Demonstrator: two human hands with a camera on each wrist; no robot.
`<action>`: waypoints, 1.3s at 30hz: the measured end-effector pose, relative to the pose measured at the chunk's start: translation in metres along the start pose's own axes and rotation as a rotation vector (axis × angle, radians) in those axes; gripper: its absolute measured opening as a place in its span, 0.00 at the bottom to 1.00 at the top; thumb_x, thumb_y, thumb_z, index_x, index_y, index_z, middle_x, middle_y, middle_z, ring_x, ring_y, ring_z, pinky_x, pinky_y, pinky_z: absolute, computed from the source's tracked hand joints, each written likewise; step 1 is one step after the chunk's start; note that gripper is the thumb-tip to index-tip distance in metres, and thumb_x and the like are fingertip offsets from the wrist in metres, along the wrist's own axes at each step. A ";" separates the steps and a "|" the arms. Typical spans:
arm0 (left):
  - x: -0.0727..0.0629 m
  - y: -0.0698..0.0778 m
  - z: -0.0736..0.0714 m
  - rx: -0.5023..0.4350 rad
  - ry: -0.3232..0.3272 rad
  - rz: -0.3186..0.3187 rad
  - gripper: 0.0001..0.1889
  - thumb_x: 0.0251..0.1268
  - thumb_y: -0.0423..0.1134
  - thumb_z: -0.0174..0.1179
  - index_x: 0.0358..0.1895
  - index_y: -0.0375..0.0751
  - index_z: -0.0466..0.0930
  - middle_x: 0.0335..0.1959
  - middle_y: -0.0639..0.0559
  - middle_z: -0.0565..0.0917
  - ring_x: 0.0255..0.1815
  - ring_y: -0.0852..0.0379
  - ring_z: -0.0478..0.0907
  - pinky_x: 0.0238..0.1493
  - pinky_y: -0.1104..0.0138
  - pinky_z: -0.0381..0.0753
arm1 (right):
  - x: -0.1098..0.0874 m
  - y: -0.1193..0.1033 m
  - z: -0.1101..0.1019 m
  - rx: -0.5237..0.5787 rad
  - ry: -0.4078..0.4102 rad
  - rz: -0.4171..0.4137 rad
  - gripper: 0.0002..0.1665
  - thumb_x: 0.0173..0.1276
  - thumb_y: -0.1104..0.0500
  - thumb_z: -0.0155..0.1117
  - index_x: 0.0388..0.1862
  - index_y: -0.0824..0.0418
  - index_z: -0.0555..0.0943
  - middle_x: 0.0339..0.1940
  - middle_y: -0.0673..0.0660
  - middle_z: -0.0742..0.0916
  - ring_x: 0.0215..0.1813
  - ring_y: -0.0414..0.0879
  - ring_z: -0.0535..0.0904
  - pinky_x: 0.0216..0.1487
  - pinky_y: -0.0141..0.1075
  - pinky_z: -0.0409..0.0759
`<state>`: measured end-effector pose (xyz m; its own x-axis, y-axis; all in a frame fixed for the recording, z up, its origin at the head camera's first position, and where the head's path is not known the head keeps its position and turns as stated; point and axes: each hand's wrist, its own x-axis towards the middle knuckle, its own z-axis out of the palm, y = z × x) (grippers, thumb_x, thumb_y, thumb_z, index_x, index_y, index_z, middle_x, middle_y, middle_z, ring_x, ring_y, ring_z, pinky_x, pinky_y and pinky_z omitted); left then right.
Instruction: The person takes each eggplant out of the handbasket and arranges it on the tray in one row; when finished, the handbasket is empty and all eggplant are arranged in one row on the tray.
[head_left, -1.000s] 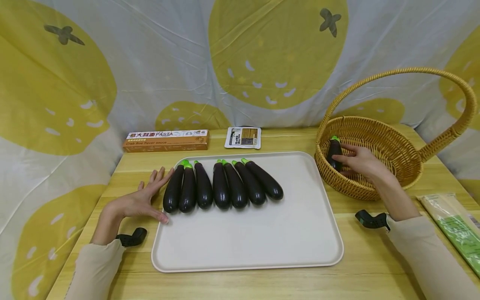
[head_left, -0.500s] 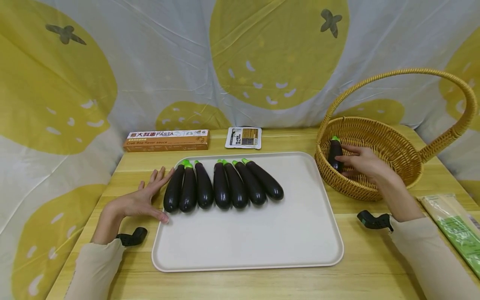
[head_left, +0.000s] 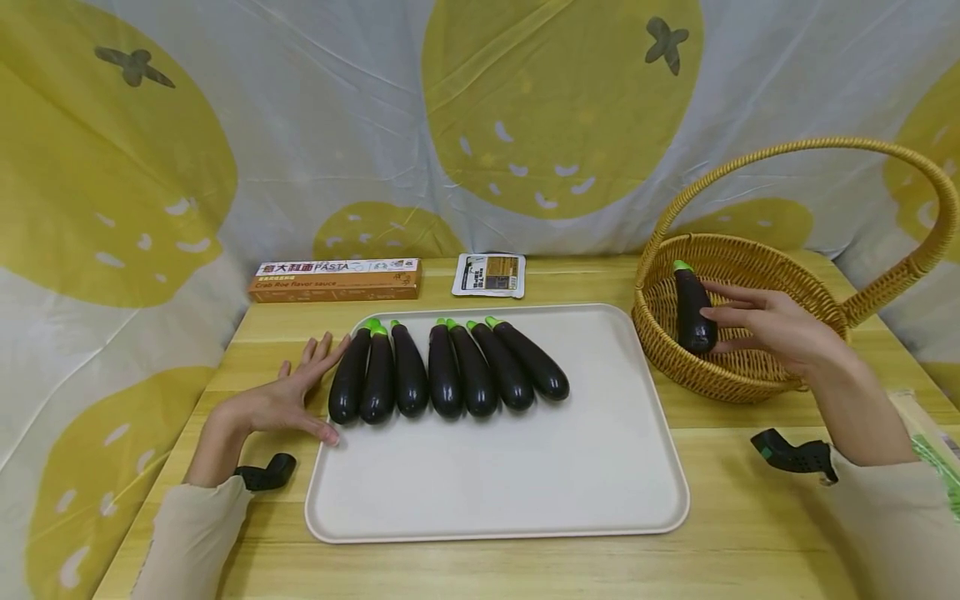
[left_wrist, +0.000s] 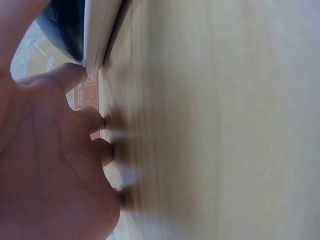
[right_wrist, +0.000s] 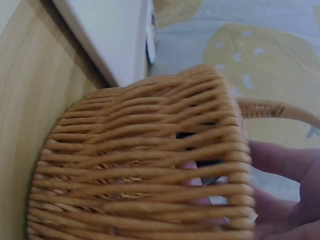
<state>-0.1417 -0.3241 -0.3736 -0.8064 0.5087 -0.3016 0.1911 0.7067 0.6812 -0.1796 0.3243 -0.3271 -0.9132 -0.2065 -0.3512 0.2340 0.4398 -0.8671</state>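
My right hand (head_left: 780,329) pinches an eggplant (head_left: 693,308) with a green stem, inside the mouth of the wicker basket (head_left: 727,387). In the right wrist view the basket's woven side (right_wrist: 140,150) hides most of that eggplant and part of the fingers. On the left, my left hand (head_left: 281,408) spreads its fingers at the left rim of the white tray (head_left: 495,492). Its thumb and index finger lie close by the leftmost eggplant (head_left: 348,383). Several eggplants lie side by side on the tray, stems toward the back. The left wrist view shows the left palm (left_wrist: 50,155) and fingertips down at the table.
A pasta box (head_left: 333,282) and a small flat packet (head_left: 489,275) stand behind the tray. A green and clear package (head_left: 933,450) lies at the right edge, partly covered by the right forearm. The basket's tall handle (head_left: 795,146) arches over its opening. A patterned curtain hangs behind.
My right hand has lifted the eggplant off the left inner side of the basket and moved it to the right and slightly nearer. The left hand stays in place.
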 end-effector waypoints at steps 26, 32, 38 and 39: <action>0.000 0.001 0.000 0.010 0.003 0.005 0.72 0.48 0.48 0.82 0.86 0.48 0.30 0.81 0.29 0.18 0.80 0.28 0.09 0.69 0.24 0.13 | -0.049 -0.034 0.026 -0.196 -0.232 -0.273 0.34 0.83 0.57 0.54 0.84 0.45 0.61 0.75 0.46 0.76 0.65 0.29 0.78 0.51 0.37 0.86; 0.000 0.002 0.000 0.009 0.001 0.002 0.73 0.48 0.48 0.82 0.86 0.49 0.30 0.82 0.30 0.18 0.80 0.28 0.09 0.69 0.24 0.14 | -0.017 -0.050 0.064 -0.128 -0.298 -0.260 0.36 0.79 0.55 0.62 0.82 0.51 0.65 0.72 0.64 0.78 0.61 0.40 0.82 0.53 0.41 0.87; 0.000 0.000 0.000 0.013 -0.001 -0.004 0.73 0.48 0.49 0.82 0.86 0.48 0.30 0.82 0.31 0.18 0.80 0.28 0.09 0.69 0.24 0.13 | 0.023 -0.052 0.091 -0.150 -0.345 -0.237 0.37 0.78 0.55 0.62 0.83 0.52 0.64 0.72 0.69 0.77 0.62 0.51 0.82 0.52 0.42 0.88; 0.001 0.000 0.000 0.012 -0.001 -0.004 0.73 0.48 0.49 0.82 0.86 0.48 0.30 0.82 0.31 0.18 0.80 0.29 0.09 0.69 0.25 0.13 | 0.028 -0.052 0.093 -0.147 -0.353 -0.234 0.37 0.78 0.56 0.61 0.83 0.52 0.63 0.72 0.70 0.77 0.63 0.52 0.82 0.52 0.42 0.88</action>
<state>-0.1421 -0.3238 -0.3736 -0.8065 0.5066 -0.3048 0.1949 0.7145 0.6719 -0.1862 0.2145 -0.3247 -0.7602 -0.5897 -0.2726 -0.0388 0.4601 -0.8870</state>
